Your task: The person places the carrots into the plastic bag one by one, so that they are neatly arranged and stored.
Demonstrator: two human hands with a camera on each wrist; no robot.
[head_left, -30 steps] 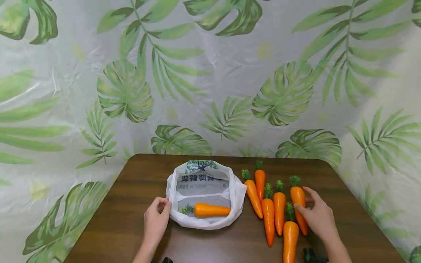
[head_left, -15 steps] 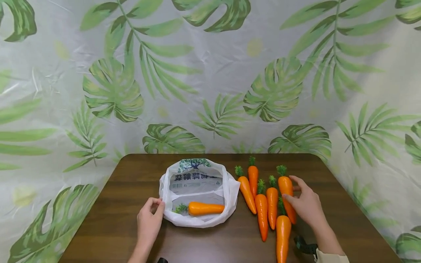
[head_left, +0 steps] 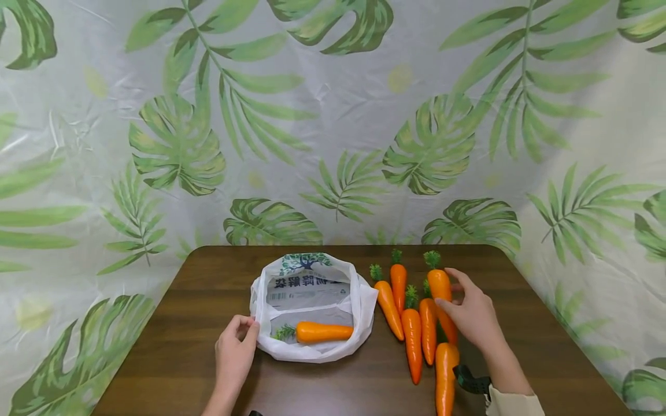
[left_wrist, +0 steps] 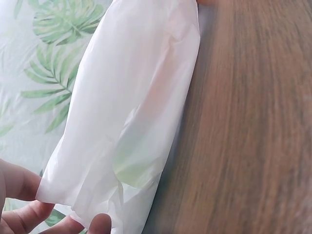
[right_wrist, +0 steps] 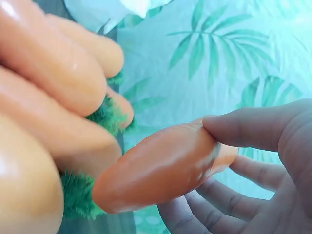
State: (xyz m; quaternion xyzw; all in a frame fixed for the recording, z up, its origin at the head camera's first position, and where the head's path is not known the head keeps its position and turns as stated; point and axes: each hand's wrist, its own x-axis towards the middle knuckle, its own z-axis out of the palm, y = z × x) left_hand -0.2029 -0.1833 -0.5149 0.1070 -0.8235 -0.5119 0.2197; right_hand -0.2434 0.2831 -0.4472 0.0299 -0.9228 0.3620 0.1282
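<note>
Right of the bag, our R hand pinches a carrot, shifted L over its neighbour vs a sec ago, so it's prob lifted tho still outside; our L hand pinches the bag rim, w/ 1 bagged carrot lying inside

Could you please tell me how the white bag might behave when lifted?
The white bag will probably flop, since it looks thin and creased. The carrot lying loose inside may slide and make it sag. Lifted only where the left hand pinches it, it would likely tilt.
</note>
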